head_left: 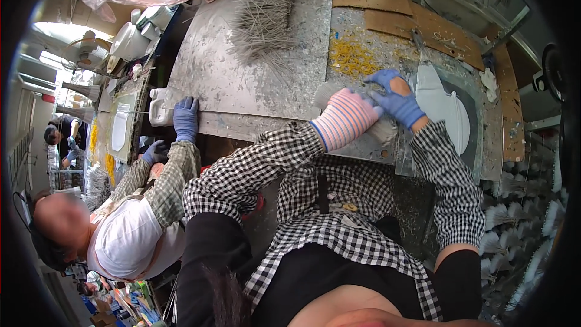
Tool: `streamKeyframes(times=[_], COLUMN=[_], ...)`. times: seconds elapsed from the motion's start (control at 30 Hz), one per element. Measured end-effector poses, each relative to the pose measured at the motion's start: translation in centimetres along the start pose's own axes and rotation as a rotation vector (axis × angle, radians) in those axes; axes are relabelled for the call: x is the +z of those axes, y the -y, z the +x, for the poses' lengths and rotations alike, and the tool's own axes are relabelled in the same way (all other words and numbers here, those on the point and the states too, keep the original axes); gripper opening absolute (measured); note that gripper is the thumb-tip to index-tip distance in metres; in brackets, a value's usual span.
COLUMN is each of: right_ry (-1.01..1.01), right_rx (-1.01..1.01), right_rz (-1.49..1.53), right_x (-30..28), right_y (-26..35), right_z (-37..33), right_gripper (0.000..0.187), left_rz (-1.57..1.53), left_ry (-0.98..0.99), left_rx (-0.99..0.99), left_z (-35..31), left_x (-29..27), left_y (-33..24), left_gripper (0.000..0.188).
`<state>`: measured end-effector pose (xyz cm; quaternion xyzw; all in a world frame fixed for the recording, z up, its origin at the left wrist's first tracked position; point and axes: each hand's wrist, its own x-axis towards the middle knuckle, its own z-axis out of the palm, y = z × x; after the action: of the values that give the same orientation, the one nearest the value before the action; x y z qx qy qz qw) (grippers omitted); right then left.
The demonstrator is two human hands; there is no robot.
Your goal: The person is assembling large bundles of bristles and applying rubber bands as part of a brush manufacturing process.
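Observation:
My left hand (346,119), in a pink and white striped glove with a blue edge, is closed around a bundle of thin grey strands (382,131). The strands stick out on both sides of the fist, low over the front edge of the table. Close against it is my right hand (396,98), in a blue glove with a tan oval patch showing on it. Its fingers are bent towards the bundle, and whatever they pinch is too small to make out. Several yellow rings (351,59) lie scattered just beyond both hands.
A large pile of grey strands (263,18) lies at the back of the worktable (212,42). To the right are a white sheet (445,106) on a glassy plate and brown boards (442,30). At left, a co-worker (130,230) rests a gloved hand by a white jug (162,107).

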<state>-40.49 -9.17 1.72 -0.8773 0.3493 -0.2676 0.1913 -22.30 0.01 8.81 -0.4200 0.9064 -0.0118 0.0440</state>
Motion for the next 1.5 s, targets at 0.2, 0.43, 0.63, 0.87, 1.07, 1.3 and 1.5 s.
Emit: streamKeyframes(times=[0.2,0.43,0.63,0.87,1.07,1.3,1.5], right_ry=[-0.051,-0.027,-0.082,0.112,0.052,0.056,-0.127], right_rx=[-0.134,-0.113,0.029,0.29,-0.069,0.187,0.062], right_rz=[-0.249,-0.339,0.224,1.096,1.442,0.977,0.887], right_x=[5.0,4.1,2.7,-1.7,-3.4,-3.4,-3.6], right_y=[-2.9,-4.7,1.5,11.7,14.8,16.2,18.8], right_z=[8.9,7.9,7.5,1.4,0.1,-0.5,0.8], right_gripper=[0.026,0.015,0.018,0.02,0.022,0.045,0.067], left_rz=[-0.032,-0.711,-1.248,-1.365,-1.409,-1.504,-1.317], left_ry=[0.087,-0.397,-0.8,-0.739,-0.722,-0.794,-1.036], left_rx=[-0.045,-0.252,-0.457,-0.561,-0.581,-0.432,-0.316], left_z=[-3.5,-5.9,-9.0,-8.9,-8.8,-9.1,-8.5], left_x=[1.0,-3.3,-0.9,-1.0,0.7,-0.6,0.8], left_y=[2.2,-0.1,2.2,2.6,3.5,1.9,1.9], left_gripper=[0.014,0.042,0.051,0.046,0.045,0.047,0.045])
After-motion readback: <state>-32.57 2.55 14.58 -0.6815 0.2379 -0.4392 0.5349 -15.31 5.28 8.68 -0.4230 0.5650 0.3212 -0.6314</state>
